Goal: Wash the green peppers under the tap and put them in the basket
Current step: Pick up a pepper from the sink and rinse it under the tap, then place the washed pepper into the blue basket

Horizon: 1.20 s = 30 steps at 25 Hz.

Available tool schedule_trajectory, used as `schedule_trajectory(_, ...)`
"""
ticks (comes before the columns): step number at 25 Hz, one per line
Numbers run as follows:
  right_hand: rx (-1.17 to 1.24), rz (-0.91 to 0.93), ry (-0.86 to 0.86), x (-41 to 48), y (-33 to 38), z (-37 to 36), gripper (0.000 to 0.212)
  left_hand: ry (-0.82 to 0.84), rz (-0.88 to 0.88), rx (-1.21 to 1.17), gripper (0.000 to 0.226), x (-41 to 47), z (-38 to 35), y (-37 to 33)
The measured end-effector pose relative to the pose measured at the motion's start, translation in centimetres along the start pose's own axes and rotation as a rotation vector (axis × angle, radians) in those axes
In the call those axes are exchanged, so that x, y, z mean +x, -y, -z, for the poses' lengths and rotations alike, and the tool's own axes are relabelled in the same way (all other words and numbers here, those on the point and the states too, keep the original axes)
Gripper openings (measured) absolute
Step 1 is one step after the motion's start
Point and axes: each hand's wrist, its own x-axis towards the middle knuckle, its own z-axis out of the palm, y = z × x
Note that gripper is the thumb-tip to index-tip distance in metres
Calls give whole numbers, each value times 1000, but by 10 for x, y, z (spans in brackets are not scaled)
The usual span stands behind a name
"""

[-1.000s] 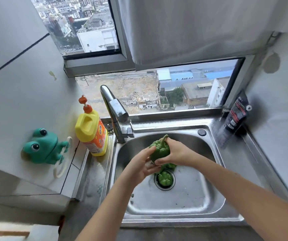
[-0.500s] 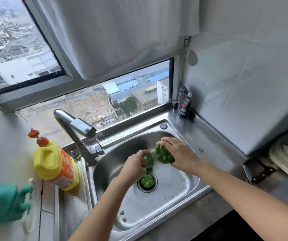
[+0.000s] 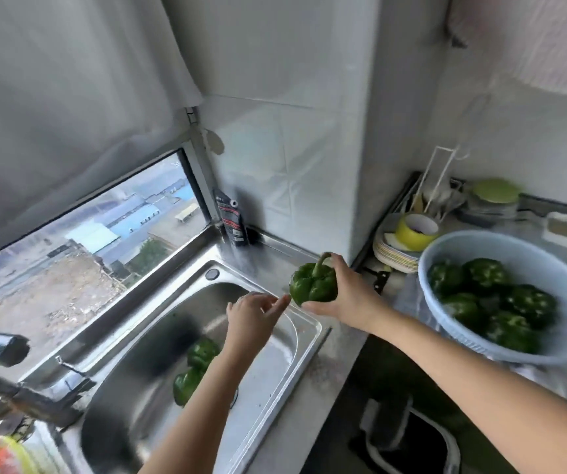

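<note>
One held pepper [image 3: 313, 285]; two sink peppers [image 3: 203, 350]; at least five basket peppers [image 3: 530, 302].

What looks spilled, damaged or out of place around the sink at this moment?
Nothing stands out. The right hand holds one green bell pepper stem-up near the edge of the steel sink; two more green peppers lie in its basin, and the round pale blue plastic basket holds dark green peppers inside.

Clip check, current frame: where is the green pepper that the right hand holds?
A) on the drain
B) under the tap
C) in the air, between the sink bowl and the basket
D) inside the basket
C: the right hand grips the green pepper in the air by the sink corner, short of the basket to its right.
</note>
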Motion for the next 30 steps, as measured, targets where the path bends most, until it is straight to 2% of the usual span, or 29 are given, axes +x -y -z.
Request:
schedule_trajectory(3, 154, -114, -114, -10, -36, 47, 84, 13, -35, -118, 36, 13, -33, -51)
schedule_trajectory(7, 268, -249, -276, -24, -98, 120, 76, 109, -113, -183, 18, 19, -87, -126)
schedule_trajectory(11, 192, -445, -429, -29, -175, 179, 76, 281, -139, -156, 25, 29, -149, -172)
schedule_trajectory(14, 53, -530, -504, -32, -226, 208, 78, 428, -154, -37, 36, 29, -185, -190)
schedule_trajectory(19, -226, -504, -465, -42, -278, 213, 80, 579, -174, 150, 50, 20, -214, -198)
schedule_trajectory(25, -488, -491, -402, -39, -304, 202, 75, 598, -180, 135, 39, 20, -213, -196)
schedule_trajectory(28, -421, -502, -535, -32, -298, 200, 63, 587, -186, 79, 36, 17, -211, -197)
schedule_trajectory(30, -407, -502, -633, -24, -284, 201, 53, 518, -163, 38, 34, 15, -205, -193)
